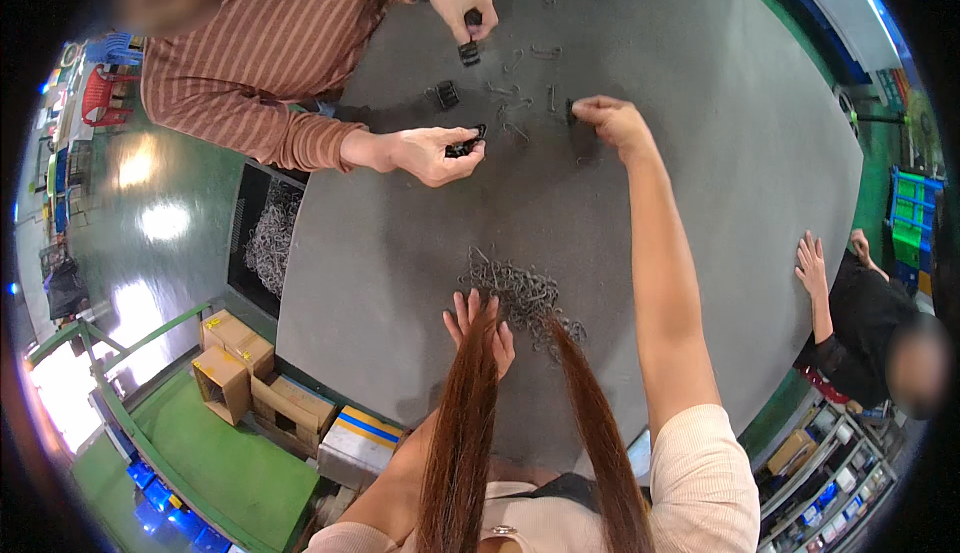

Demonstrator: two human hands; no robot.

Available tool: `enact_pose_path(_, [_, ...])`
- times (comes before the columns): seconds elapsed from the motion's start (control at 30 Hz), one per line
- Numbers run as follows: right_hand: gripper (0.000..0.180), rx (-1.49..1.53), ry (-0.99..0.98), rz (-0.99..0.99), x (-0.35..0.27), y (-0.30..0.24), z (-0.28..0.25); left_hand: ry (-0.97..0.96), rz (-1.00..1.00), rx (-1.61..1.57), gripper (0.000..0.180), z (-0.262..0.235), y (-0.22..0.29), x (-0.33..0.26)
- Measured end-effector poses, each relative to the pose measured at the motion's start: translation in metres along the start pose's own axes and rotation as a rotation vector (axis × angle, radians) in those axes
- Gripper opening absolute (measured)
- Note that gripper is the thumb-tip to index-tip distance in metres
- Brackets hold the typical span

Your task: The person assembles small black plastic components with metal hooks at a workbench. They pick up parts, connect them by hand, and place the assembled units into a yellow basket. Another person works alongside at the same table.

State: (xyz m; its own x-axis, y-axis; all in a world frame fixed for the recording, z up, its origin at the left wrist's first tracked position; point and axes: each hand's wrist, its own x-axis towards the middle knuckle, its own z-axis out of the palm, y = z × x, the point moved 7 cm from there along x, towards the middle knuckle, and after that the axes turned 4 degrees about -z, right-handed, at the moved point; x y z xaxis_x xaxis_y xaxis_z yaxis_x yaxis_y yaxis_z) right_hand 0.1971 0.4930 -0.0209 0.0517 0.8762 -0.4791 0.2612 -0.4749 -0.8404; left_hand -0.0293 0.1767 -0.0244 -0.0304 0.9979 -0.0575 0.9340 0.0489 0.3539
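My right hand [618, 125] reaches far across the grey table [400, 263], its fingertips pinched at a small dark piece [571, 111] whose kind I cannot make out. Close to my body, my left hand [478, 331] rests with fingers apart beside a pile of small grey bent-wire hooks [515, 288]. Long strands of hair hide part of that hand and of the pile's near side. Several loose wire hooks [512, 103] lie scattered left of my right hand. A bundle of black hooks [444, 95] sits farther left.
Across the table a person in a striped top [270, 63] holds black pieces [468, 51] in both hands. Another person's hand [812, 265] rests on the right edge. A dark crate of wire hooks [270, 238] stands beyond the left edge, near cardboard boxes [235, 363].
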Motion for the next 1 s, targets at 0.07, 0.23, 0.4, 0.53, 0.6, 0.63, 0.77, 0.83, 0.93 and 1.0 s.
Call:
enact_pose_path(0.07, [0.029,0.354,-0.075,0.019,-0.006,-0.003,0.004,-0.022,-0.018,-0.017,0.043,0.000,-0.002,-0.001])
enact_pose_path(0.23, [0.030,0.210,-0.048,0.016,-0.020,-0.005,-0.005,-0.115,-0.044,0.000,0.047,-0.002,0.001,0.002])
enact_pose_path(0.4, [0.020,-0.013,-0.011,-0.007,-0.021,-0.027,-0.014,-0.087,-0.009,-0.018,0.050,0.005,-0.003,0.001])
enact_pose_path(0.53, [0.016,0.378,-0.168,-0.062,-0.013,-0.037,-0.003,-0.052,-0.004,-0.051,0.051,0.001,-0.002,-0.004])
enact_pose_path(0.6, [0.013,0.504,-0.239,-0.074,-0.009,-0.038,0.000,-0.049,-0.011,-0.069,0.052,0.001,-0.002,-0.003])
enact_pose_path(0.63, [0.012,0.451,-0.203,-0.042,-0.006,-0.036,-0.002,-0.055,-0.012,-0.065,0.052,0.002,-0.002,-0.003])
enact_pose_path(0.77, [0.010,0.537,-0.238,-0.047,-0.008,-0.037,0.002,-0.067,-0.024,-0.042,0.051,0.003,-0.003,-0.004])
enact_pose_path(0.83, [0.011,0.622,-0.283,-0.092,-0.019,-0.040,0.000,-0.058,-0.018,-0.045,0.050,0.002,-0.001,-0.005])
enact_pose_path(0.93, [0.011,0.562,-0.284,-0.087,-0.043,-0.047,0.009,-0.009,-0.055,-0.104,0.049,-0.001,-0.006,-0.005])
enact_pose_path(1.0, [0.008,0.465,-0.264,-0.044,-0.070,-0.055,0.017,0.039,-0.132,-0.221,0.049,-0.006,-0.013,-0.003])
